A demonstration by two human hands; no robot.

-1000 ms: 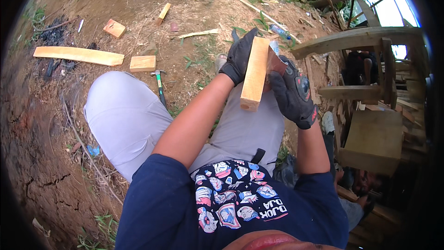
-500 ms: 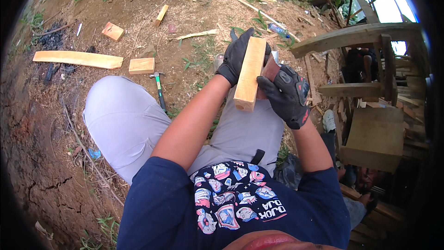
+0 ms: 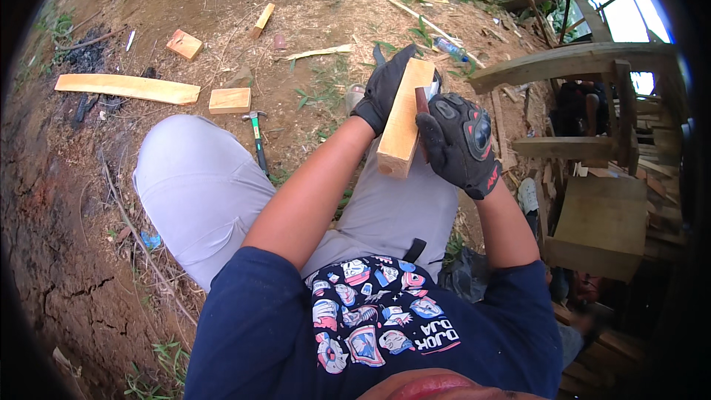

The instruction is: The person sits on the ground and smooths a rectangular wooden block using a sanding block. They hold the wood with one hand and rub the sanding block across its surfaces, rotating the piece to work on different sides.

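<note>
Both gloved hands hold one thing. Head view: the left hand (image 3: 385, 89) wraps the far end of a short wood block (image 3: 404, 122), and the right hand (image 3: 459, 144) closes in a narrow grip on a small dark tool (image 3: 421, 96) pressed to the block's right face; what kind of tool it is I cannot tell. The block is held in the air over the person's lap, tilted, its near end free and unsupported.

Risks, as judged: the block has no rest under it, so pressure from the tool could twist it in the left grip. A slip would carry the tool toward the left glove or the thigh below. The hammer (image 3: 257, 137) lies on the dirt just beside the left knee, with a plank (image 3: 126, 87) and offcut (image 3: 229, 100) beyond, all trip or kneeling hazards.
</note>
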